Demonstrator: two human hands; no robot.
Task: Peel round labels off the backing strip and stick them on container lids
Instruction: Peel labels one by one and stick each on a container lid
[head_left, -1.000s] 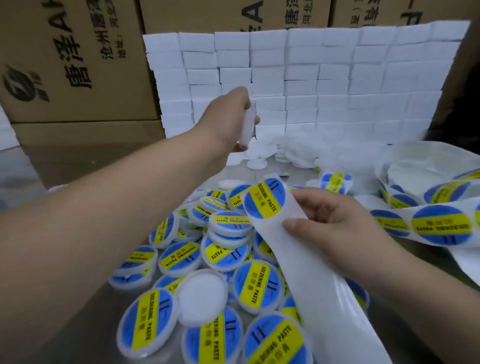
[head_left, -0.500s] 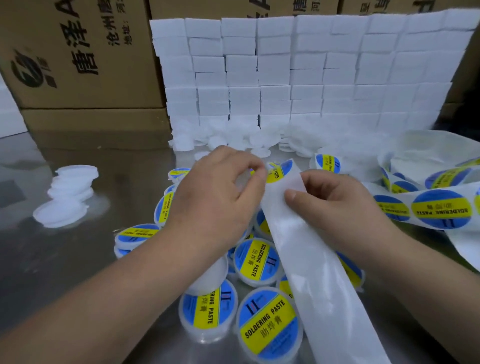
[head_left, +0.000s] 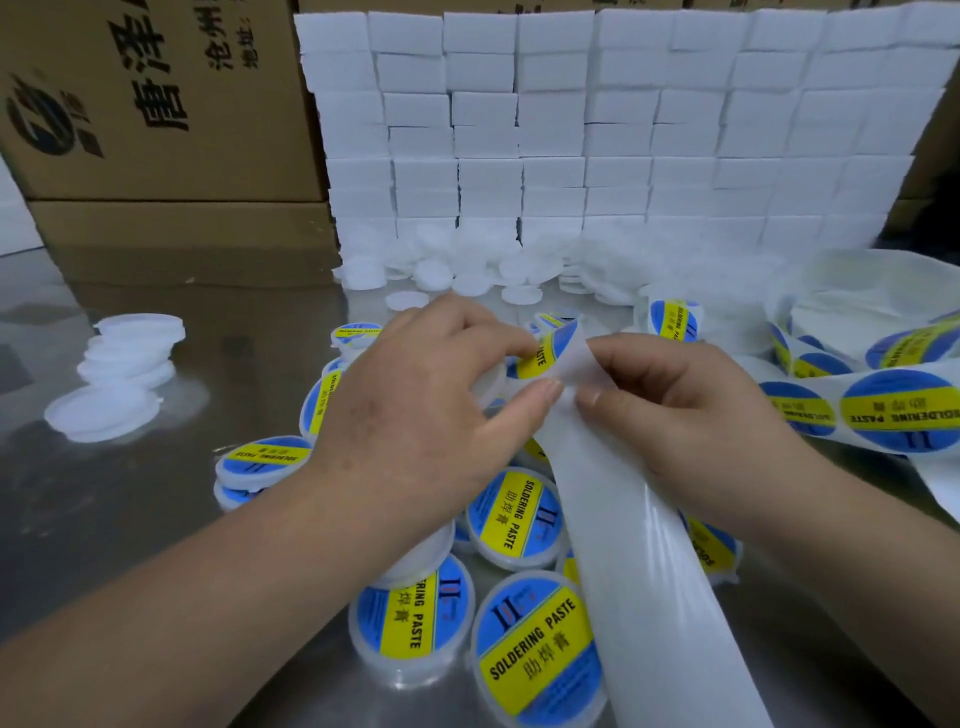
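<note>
Far to my left on the bench (head_left: 104, 519) sat a small stack of plain lids (head_left: 124, 374) with no labels on them. Nearer the middle lay the heap of labelled lids (head_left: 519, 514), a dozen or more already done, blue and yellow faces up. More bare lids (head_left: 467, 275) waited at the back, against the wall of white blocks (head_left: 597, 130). I judged the job well under way but far from finished.

My left hand (head_left: 431, 395) was curled over the heap, thumb and forefinger pinching the edge of the round label (head_left: 550, 348), which stood partly lifted off its backing. Something white showed under that palm, and I cannot tell whether it was a lid I held. Just to the right, almost touching, my right hand (head_left: 691, 415) had its fingers closed on the top end of the backing strip (head_left: 649, 571), bending it back so the label came away. The stripped length ran down towards me. Further right lay the loose roll of labels (head_left: 893, 410), with many left to peel.
</note>
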